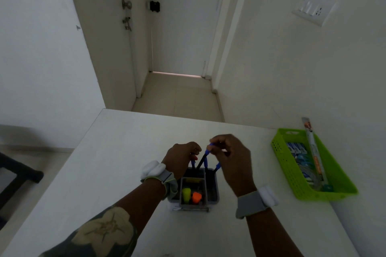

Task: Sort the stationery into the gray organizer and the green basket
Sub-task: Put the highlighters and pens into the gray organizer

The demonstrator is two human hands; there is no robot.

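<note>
- The right hand's (231,160) fingers (217,145) curl and pinch the blue top end of a pen (203,157), a dark pen whose lower end goes down into a rear compartment of the organizer (213,192).
- The left hand's (181,158) fingers are curled over the tops of pens at the organizer's rear left; a red-tipped one (194,157) shows just under the knuckles, and the hand seems to grip it, though the exact hold is hidden.
- Two more blue-capped pens stand in the rear compartments: one (206,161) upright beside the pinched pen, another (217,166) leaning to the right under the right palm.
- The organizer, gray, sits on the white table (104,173) between the two forearms, close to the near edge.
- In its front compartment stand a yellow highlighter (186,194) and an orange one (196,197), side by side, caps up.
- The green basket (282,156) lies well to the right on the table, by the wall.
- A long ruler (312,142) leans lengthwise in the basket, its far end sticking out over the rim; blue-and-white packets (297,151) lie beneath it.
- Both wrists carry gray straps with white pads (269,194).
- Beyond the table there is a closed white door (183,27).
</note>
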